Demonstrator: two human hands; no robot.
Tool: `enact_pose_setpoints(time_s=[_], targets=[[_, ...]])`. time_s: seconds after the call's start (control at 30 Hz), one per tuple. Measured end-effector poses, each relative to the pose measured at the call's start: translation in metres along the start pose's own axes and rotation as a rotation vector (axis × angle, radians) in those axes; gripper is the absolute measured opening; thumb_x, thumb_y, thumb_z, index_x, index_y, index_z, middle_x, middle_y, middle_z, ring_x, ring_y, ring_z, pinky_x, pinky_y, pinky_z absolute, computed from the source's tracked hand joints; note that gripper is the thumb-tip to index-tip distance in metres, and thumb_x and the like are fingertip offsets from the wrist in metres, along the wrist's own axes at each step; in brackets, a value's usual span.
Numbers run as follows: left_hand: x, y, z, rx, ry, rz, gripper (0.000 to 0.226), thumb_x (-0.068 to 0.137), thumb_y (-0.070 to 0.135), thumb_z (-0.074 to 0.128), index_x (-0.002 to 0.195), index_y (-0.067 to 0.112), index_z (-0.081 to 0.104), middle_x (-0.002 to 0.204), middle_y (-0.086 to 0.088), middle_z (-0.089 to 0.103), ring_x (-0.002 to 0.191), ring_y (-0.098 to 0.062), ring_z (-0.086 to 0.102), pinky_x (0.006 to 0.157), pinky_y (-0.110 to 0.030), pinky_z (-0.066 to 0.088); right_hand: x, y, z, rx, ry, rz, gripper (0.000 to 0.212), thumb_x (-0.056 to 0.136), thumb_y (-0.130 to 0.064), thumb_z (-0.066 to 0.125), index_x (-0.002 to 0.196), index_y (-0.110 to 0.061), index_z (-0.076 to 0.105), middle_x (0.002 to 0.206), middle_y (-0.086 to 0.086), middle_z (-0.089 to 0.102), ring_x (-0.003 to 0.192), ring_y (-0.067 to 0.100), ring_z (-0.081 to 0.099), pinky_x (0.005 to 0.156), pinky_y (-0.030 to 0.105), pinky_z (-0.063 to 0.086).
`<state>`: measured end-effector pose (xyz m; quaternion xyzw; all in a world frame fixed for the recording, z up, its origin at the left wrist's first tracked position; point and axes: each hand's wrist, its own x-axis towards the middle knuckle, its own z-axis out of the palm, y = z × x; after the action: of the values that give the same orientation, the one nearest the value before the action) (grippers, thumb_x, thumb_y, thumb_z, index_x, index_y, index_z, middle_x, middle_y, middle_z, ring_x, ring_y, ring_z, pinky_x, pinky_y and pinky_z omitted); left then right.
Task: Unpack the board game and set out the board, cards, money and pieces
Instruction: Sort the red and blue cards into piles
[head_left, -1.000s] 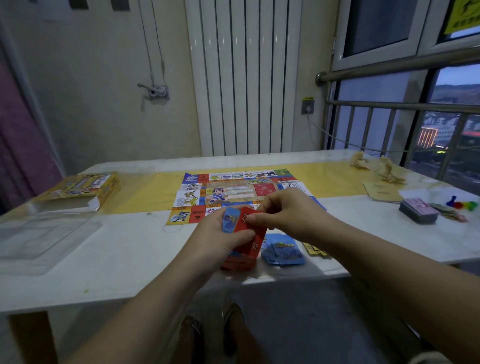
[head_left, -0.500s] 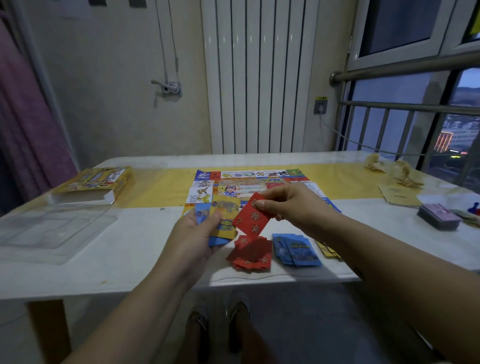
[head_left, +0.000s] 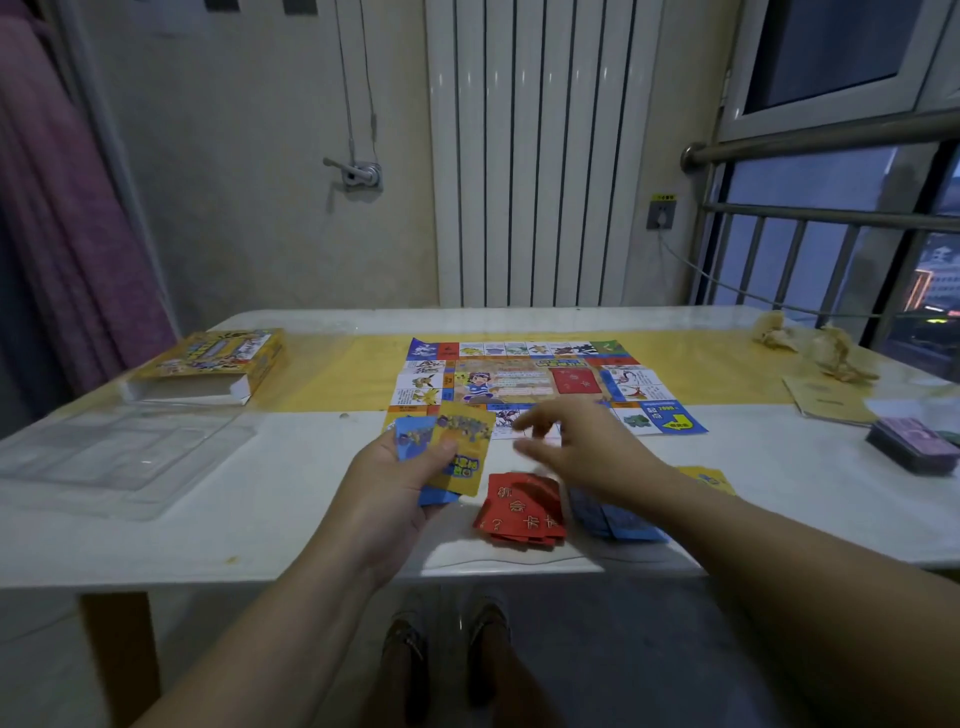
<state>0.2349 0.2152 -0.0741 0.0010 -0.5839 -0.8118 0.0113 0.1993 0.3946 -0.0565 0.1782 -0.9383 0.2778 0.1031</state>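
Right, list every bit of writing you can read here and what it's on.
"机会卡" and "?": red cards.
"2000", it seems: blue corner of the board.
Box, cards in the left hand, purple deck: print too blurred to read.

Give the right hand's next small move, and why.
Probably the empty right hand pinches the top yellow card from the stack in the left hand and drops it on the yellow card pile: red card pile and blue card pile lie sorted by colour.
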Motion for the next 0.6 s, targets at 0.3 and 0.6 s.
enact_pose_setpoints(time_s=[0.3,0.6], targets=[[-0.001,0.003,0.038,0.034,-0.121,-0.007,0.017,0.098,0.013,0.044,0.089,0.012,0.060,0.063,-0.001,0.071,0.053,-0.010,0.066,0.047,-0.020,0.052,-0.002,-0.014,-0.039,0.254,-0.032,-0.064,0.026,0.089,-0.014,0.063,0.113,-0.023,0.063,0.088,-0.008,0.066,0.084,0.007,0.065,0.074,0.022,0.055],[0.017,0.004,0.053,0.283,-0.077,0.103,0.006,0.089,0.018,0.061,0.084,0.014,0.061,0.065,0.003,0.067,0.054,-0.005,0.062,0.051,-0.018,0.050,-0.030,0.034,-0.072,0.583,0.073,0.250,0.037,0.083,0.019,0.050,0.082,-0.015,0.064,0.092,0.006,0.066,0.097,0.026,0.063,0.081,0.034,0.055]])
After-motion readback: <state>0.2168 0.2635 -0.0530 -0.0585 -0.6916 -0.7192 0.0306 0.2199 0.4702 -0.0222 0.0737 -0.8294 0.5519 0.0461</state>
